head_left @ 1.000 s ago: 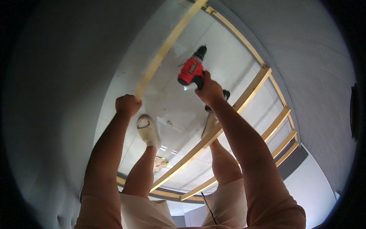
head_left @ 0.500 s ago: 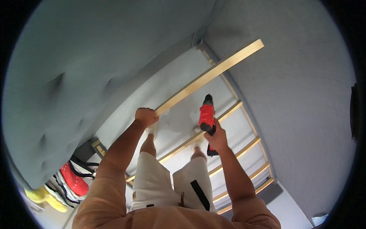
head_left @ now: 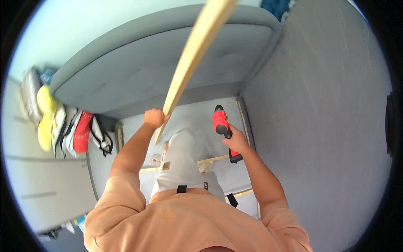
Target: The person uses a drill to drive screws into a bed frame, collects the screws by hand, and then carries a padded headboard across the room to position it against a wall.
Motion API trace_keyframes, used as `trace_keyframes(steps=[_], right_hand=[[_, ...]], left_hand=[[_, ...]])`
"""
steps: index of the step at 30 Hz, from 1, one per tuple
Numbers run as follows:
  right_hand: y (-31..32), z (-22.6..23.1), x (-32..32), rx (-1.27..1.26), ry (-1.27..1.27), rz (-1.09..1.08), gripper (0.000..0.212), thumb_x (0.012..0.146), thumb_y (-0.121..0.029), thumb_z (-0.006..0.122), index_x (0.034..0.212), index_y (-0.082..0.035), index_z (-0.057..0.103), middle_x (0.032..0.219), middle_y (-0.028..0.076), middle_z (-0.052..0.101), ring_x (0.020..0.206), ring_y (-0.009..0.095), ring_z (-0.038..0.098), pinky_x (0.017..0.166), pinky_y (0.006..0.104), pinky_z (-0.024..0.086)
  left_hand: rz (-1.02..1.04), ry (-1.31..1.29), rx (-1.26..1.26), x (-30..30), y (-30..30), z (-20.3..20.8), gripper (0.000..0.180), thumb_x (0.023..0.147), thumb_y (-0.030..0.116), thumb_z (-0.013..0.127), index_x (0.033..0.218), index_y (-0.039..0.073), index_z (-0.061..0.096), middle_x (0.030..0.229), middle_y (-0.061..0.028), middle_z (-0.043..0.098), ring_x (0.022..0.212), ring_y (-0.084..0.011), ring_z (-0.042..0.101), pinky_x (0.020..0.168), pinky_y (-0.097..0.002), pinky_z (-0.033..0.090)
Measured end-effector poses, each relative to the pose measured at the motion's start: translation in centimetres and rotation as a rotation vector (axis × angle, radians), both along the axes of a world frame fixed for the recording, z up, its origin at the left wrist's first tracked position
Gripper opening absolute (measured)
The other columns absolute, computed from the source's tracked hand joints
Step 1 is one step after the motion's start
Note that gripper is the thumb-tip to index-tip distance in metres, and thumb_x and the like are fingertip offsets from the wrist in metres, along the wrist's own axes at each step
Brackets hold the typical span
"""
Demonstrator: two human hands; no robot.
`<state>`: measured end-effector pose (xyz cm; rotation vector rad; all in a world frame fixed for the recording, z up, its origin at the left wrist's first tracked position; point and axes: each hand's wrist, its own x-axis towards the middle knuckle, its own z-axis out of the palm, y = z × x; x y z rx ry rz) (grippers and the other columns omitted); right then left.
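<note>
Head view: the left hand (head_left: pixel 155 119) has its fingers closed round the wooden slat (head_left: pixel 189 56) near its lower end; the long axis slants up-right before the padded headboard (head_left: pixel 134 63). The right hand's (head_left: pixel 237 140) fingers wrap the red cordless drill (head_left: pixel 220 121), right of the slat, apart.

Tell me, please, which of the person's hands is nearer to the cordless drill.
The right hand: it grips the cordless drill by its handle. The left hand is apart from it, off to the left, holding a wooden slat.
</note>
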<state>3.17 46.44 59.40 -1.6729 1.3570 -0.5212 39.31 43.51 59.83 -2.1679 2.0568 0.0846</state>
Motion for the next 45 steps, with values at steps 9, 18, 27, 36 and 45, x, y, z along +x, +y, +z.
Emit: trace_keyframes(steps=[9,18,27,36,45], right_hand=[[-1.8,3.8,5.9,-0.035,-0.165,0.293,0.064,0.066,-0.012,0.064,0.127,-0.006,0.046,0.109,0.018,0.061,0.103,0.030,0.058,0.088,0.0344,0.044],[-1.8,4.1,11.7,-0.018,-0.127,0.505,0.046,0.067,-0.015,0.064,0.111,-0.004,0.057,0.091,0.017,0.065,0.086,0.031,0.063,0.077,0.0360,0.048],[0.1,8.1,21.3,-0.006,0.118,0.904,0.048,0.067,-0.011,0.065,0.114,-0.004,0.056,0.094,0.017,0.064,0.087,0.030,0.062,0.078,0.0352,0.047],[10.4,12.0,37.8,-0.059,0.295,1.148,0.048,0.066,-0.009,0.065,0.114,-0.005,0.057,0.091,0.017,0.064,0.084,0.029,0.062,0.077,0.0346,0.047],[23.5,12.8,57.0,-0.035,0.174,1.431,0.042,0.068,-0.010,0.067,0.110,-0.004,0.060,0.089,0.011,0.066,0.080,0.020,0.061,0.075,0.0319,0.047]], left_hand=[[0.427,0.141,-0.326,3.9,7.1,9.7,0.060,0.076,0.059,0.056,0.065,0.001,0.065,0.062,-0.0185,0.061,0.062,-0.0353,0.061,0.058,-0.0424,0.049],[0.837,0.278,-0.663,7.2,16.2,13.8,0.049,0.082,0.050,0.055,0.086,0.004,0.069,0.075,-0.0190,0.065,0.073,-0.0326,0.065,0.067,-0.0394,0.049],[1.260,0.353,-0.915,15.8,32.8,13.9,0.065,0.080,0.058,0.052,0.076,-0.005,0.066,0.073,-0.0257,0.062,0.074,-0.0376,0.062,0.068,-0.0434,0.047],[1.736,0.473,-0.923,26.8,53.3,13.8,0.062,0.080,0.052,0.056,0.077,-0.009,0.064,0.075,-0.0230,0.064,0.074,-0.0327,0.062,0.069,-0.0386,0.046],[1.978,0.303,-1.306,29.1,70.9,14.1,0.056,0.080,0.046,0.059,0.070,-0.009,0.062,0.065,-0.0194,0.062,0.063,-0.0278,0.059,0.064,-0.0374,0.045]])
